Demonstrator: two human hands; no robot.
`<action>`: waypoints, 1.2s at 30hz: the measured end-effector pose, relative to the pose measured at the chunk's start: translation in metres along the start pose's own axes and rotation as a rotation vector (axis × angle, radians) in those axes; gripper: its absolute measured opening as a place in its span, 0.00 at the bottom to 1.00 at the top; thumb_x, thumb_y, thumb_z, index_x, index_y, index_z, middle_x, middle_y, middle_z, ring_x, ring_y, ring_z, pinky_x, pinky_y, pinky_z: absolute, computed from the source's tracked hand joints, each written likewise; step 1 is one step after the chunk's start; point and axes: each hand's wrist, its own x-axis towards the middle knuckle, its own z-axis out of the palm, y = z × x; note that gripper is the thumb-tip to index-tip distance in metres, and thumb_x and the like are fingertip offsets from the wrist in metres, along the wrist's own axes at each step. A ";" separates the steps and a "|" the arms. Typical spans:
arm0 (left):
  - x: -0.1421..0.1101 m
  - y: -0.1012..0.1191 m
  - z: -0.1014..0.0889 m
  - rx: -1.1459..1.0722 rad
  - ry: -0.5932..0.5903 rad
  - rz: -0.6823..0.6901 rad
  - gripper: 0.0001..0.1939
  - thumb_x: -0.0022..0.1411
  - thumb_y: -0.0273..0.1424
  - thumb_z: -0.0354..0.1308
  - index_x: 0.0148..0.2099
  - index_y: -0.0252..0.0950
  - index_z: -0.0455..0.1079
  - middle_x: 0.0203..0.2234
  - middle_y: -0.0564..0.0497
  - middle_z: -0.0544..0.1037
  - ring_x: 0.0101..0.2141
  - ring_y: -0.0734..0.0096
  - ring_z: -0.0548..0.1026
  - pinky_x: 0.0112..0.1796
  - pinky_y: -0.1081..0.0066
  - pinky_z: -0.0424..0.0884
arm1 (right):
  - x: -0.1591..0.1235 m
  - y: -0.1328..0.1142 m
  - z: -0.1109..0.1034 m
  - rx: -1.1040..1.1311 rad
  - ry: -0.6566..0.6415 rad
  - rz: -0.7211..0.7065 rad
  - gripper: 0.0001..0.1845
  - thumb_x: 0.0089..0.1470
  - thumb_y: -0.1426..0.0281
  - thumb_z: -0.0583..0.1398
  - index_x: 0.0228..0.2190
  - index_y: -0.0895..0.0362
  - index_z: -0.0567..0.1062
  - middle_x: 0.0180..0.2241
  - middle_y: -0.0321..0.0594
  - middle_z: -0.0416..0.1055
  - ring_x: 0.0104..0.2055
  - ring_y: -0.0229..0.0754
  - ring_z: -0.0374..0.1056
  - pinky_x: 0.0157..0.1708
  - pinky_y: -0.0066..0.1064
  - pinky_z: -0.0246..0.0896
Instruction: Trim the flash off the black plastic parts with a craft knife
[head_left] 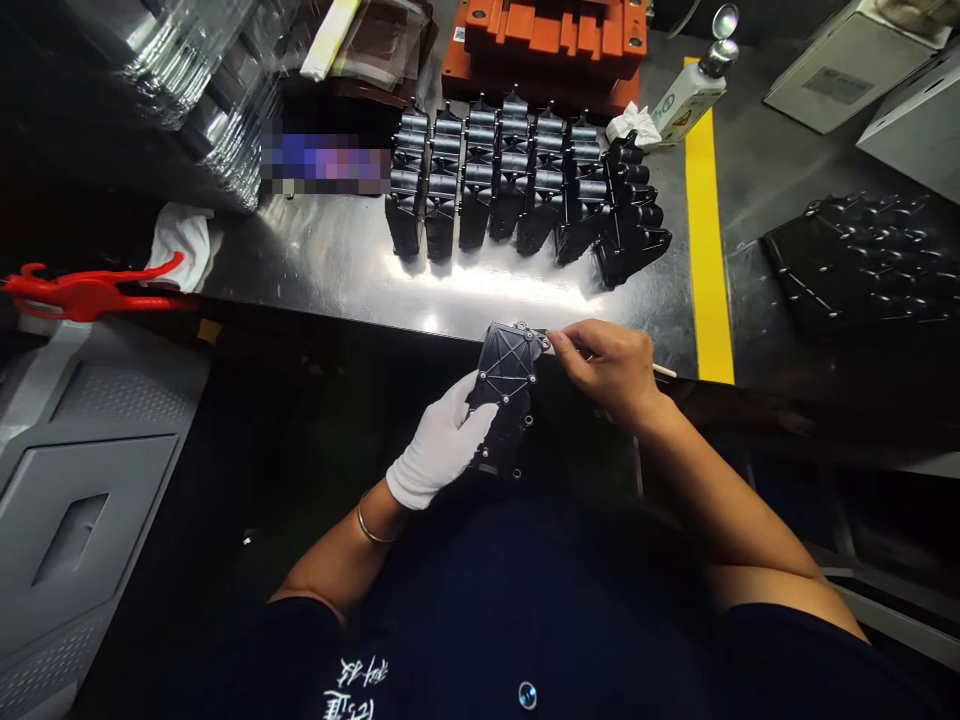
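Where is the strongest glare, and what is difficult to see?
Head view: strongest glare on the metal table, below the row of black parts; head view: lower end of the held part fades into darkness; head view: a pixelated patch hides detail left of that row.

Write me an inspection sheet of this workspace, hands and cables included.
Surface: shiny metal bench, yellow stripe.
Parts: black part held at the bench's near edge; row of black pieces standing beyond.
Clutter: red plastic item, white cloth, crumpled tissue, white bottle.
Hands: gloved left hand grips the black part; bare right hand at its upper corner, grip unclear.
Cables: one thin cord, apparently, at the top edge.
Surroundings: gray panel, orange block.
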 end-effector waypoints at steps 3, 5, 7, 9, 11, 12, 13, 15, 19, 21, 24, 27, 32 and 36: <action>0.000 -0.001 -0.001 0.002 0.012 -0.012 0.22 0.61 0.37 0.60 0.57 0.38 0.71 0.31 0.52 0.80 0.27 0.72 0.74 0.31 0.73 0.72 | -0.005 0.000 0.000 0.019 0.017 -0.008 0.22 0.64 0.57 0.55 0.24 0.56 0.76 0.22 0.39 0.73 0.23 0.40 0.67 0.25 0.31 0.51; 0.001 -0.003 -0.002 0.027 0.018 -0.013 0.23 0.61 0.37 0.60 0.57 0.38 0.71 0.31 0.51 0.80 0.27 0.73 0.74 0.32 0.73 0.72 | -0.006 0.000 0.002 0.002 0.026 -0.029 0.23 0.65 0.58 0.55 0.23 0.56 0.76 0.22 0.39 0.73 0.24 0.40 0.67 0.24 0.31 0.50; 0.001 -0.003 -0.003 0.062 0.021 -0.009 0.23 0.62 0.37 0.59 0.58 0.38 0.70 0.30 0.52 0.79 0.26 0.73 0.73 0.31 0.74 0.71 | -0.005 0.001 0.003 -0.044 0.034 -0.047 0.23 0.65 0.58 0.55 0.23 0.57 0.76 0.22 0.40 0.73 0.24 0.41 0.67 0.24 0.32 0.48; 0.002 -0.002 -0.003 0.074 0.012 -0.014 0.23 0.62 0.37 0.59 0.58 0.37 0.69 0.28 0.52 0.78 0.25 0.74 0.72 0.29 0.74 0.71 | -0.003 0.003 0.004 -0.085 0.045 -0.045 0.23 0.65 0.58 0.54 0.23 0.57 0.76 0.21 0.40 0.73 0.24 0.41 0.67 0.24 0.32 0.47; 0.002 0.000 -0.004 0.063 -0.001 -0.025 0.23 0.62 0.37 0.58 0.58 0.37 0.69 0.27 0.53 0.77 0.25 0.74 0.72 0.29 0.75 0.70 | -0.002 0.004 0.005 -0.085 0.061 -0.038 0.24 0.65 0.58 0.55 0.23 0.57 0.76 0.21 0.39 0.72 0.24 0.40 0.67 0.24 0.32 0.46; 0.001 0.001 -0.004 0.059 -0.005 -0.030 0.23 0.62 0.37 0.58 0.58 0.36 0.69 0.28 0.52 0.77 0.26 0.74 0.72 0.29 0.75 0.71 | -0.002 0.004 0.005 -0.074 0.072 -0.044 0.24 0.65 0.58 0.55 0.23 0.57 0.75 0.21 0.39 0.72 0.23 0.40 0.66 0.23 0.32 0.47; 0.001 0.001 -0.004 0.058 -0.006 -0.032 0.23 0.62 0.38 0.58 0.58 0.36 0.69 0.28 0.52 0.77 0.26 0.74 0.72 0.29 0.75 0.71 | -0.002 0.004 0.005 -0.061 0.085 -0.058 0.24 0.65 0.58 0.55 0.23 0.57 0.75 0.21 0.38 0.72 0.23 0.39 0.66 0.23 0.31 0.47; 0.001 0.001 -0.004 0.064 0.004 -0.034 0.24 0.62 0.38 0.59 0.59 0.35 0.69 0.27 0.53 0.77 0.26 0.75 0.71 0.28 0.75 0.71 | -0.001 0.004 0.007 -0.050 0.111 -0.096 0.23 0.65 0.59 0.56 0.22 0.57 0.75 0.21 0.37 0.72 0.22 0.38 0.66 0.23 0.31 0.47; 0.002 -0.001 -0.005 0.063 -0.006 -0.028 0.24 0.63 0.38 0.58 0.59 0.36 0.68 0.28 0.53 0.77 0.26 0.75 0.71 0.29 0.75 0.71 | 0.001 0.003 0.010 -0.066 0.111 -0.103 0.24 0.66 0.58 0.55 0.23 0.57 0.75 0.21 0.38 0.72 0.23 0.39 0.67 0.23 0.31 0.47; 0.002 -0.002 -0.005 0.070 -0.013 -0.023 0.23 0.63 0.38 0.58 0.59 0.36 0.68 0.29 0.52 0.77 0.27 0.75 0.71 0.29 0.75 0.71 | 0.000 0.003 0.008 -0.054 0.094 -0.096 0.24 0.66 0.58 0.55 0.22 0.57 0.75 0.21 0.38 0.73 0.23 0.39 0.67 0.23 0.31 0.47; 0.003 -0.003 -0.006 0.075 -0.018 -0.016 0.23 0.64 0.38 0.57 0.59 0.36 0.68 0.28 0.53 0.76 0.26 0.75 0.71 0.29 0.75 0.70 | -0.006 0.000 0.000 -0.008 0.084 -0.101 0.22 0.65 0.60 0.56 0.23 0.57 0.76 0.21 0.38 0.73 0.23 0.39 0.67 0.23 0.31 0.50; 0.003 -0.004 -0.006 0.083 -0.005 -0.003 0.23 0.63 0.37 0.57 0.59 0.35 0.68 0.27 0.53 0.75 0.25 0.76 0.70 0.29 0.75 0.70 | -0.016 -0.004 -0.010 0.056 0.039 -0.120 0.20 0.65 0.61 0.57 0.24 0.57 0.76 0.22 0.38 0.73 0.22 0.38 0.68 0.23 0.30 0.53; 0.003 -0.004 -0.007 0.103 0.008 0.013 0.21 0.64 0.36 0.57 0.58 0.36 0.69 0.28 0.54 0.76 0.26 0.77 0.71 0.31 0.76 0.70 | -0.027 -0.009 -0.016 0.101 -0.063 -0.209 0.19 0.66 0.62 0.57 0.26 0.57 0.76 0.23 0.38 0.74 0.24 0.38 0.69 0.24 0.30 0.53; 0.002 -0.003 -0.006 0.113 0.008 0.005 0.21 0.64 0.36 0.57 0.57 0.36 0.69 0.27 0.54 0.76 0.25 0.77 0.70 0.29 0.76 0.70 | -0.027 -0.009 -0.014 -0.010 -0.028 -0.208 0.19 0.66 0.63 0.57 0.25 0.57 0.76 0.22 0.37 0.73 0.23 0.38 0.68 0.22 0.31 0.49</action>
